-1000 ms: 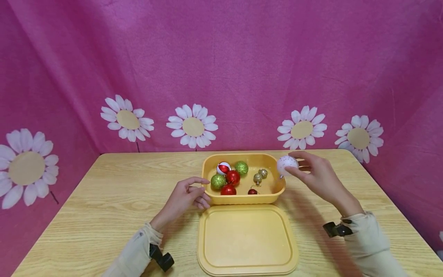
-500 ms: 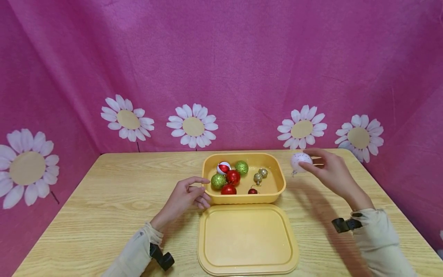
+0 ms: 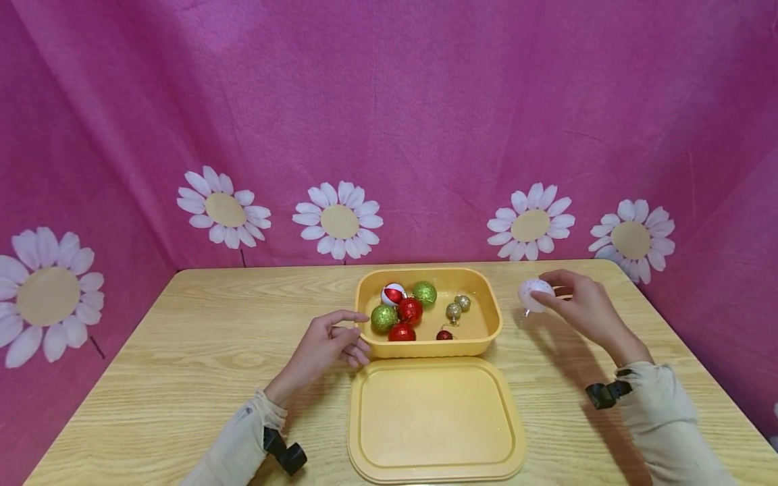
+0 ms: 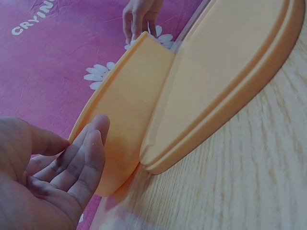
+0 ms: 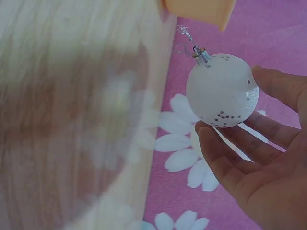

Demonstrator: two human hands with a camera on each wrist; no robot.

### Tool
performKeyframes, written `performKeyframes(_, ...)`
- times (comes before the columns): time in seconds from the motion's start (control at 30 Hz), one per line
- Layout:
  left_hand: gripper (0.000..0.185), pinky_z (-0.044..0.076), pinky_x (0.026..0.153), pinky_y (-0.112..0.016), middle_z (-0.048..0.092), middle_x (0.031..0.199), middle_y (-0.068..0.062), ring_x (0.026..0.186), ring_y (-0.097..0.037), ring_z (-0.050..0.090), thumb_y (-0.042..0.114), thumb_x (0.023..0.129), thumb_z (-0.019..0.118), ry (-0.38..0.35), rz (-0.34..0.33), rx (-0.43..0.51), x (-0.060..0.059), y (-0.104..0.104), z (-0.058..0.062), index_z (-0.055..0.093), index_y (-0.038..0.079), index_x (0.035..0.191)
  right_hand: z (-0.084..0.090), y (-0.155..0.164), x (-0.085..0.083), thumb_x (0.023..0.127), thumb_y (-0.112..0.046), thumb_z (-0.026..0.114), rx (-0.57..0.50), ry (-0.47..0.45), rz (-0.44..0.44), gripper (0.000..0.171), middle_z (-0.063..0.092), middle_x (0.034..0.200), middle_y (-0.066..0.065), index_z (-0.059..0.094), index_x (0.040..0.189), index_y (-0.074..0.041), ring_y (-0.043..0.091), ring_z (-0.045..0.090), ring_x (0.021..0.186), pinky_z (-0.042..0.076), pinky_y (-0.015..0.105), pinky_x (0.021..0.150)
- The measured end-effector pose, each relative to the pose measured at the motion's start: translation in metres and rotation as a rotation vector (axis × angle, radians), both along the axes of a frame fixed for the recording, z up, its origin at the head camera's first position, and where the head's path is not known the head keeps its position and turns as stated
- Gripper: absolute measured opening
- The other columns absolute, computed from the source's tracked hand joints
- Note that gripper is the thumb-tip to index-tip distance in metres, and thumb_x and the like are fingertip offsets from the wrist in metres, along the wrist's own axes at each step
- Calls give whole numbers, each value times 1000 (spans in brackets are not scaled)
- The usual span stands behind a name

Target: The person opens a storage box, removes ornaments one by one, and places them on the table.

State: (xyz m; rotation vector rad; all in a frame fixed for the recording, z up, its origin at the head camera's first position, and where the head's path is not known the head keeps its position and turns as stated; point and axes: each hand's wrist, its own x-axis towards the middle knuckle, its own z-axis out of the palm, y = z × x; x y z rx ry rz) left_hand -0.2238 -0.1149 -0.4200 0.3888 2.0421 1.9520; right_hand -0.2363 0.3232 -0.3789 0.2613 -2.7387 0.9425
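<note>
Our right hand (image 3: 583,307) pinches a speckled white bauble (image 3: 535,295) above the counter (image 3: 213,337), right of the yellow box (image 3: 434,349), whose left end our relaxed left hand (image 3: 325,343) touches; setting the bauble down seems underway, probably calling next for gentle lowering and release.

small red bauble (image 3: 444,335) partly hidden by box wall (image 3: 428,349), lettering (image 4: 32,19) cut off

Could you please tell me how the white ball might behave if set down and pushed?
Being round, the white ball would probably roll easily, though its protruding silver cap might make it wobble. It seems light, since the right hand holds it by the fingertips.
</note>
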Motion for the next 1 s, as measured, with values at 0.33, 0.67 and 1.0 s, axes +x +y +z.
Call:
performKeyframes(0.33,32,58,61,-26,69,91,-33,65,-18,70,0,101,50,-2,-2,4,1,0,1,52,-10,132,-18,11,-8,90,-26,75,31,-51,19,40,70,104,20,66,116,4,32,66,94,52,26,71)
performKeyframes(0.67,33,59,60,-27,71,90,-30,65,-17,70,1,101,50,1,-3,6,0,0,0,52,-9,133,-25,12,-11,92,-26,73,21,-113,23,45,68,112,25,63,121,7,39,66,100,55,41,82)
performKeyframes(1.0,32,58,60,-26,71,86,-28,64,-17,70,0,102,49,17,-12,15,0,-1,-2,52,-10,132,-20,14,-9,95,-27,69,46,-83,26,46,67,114,28,61,123,9,42,65,102,53,52,86)
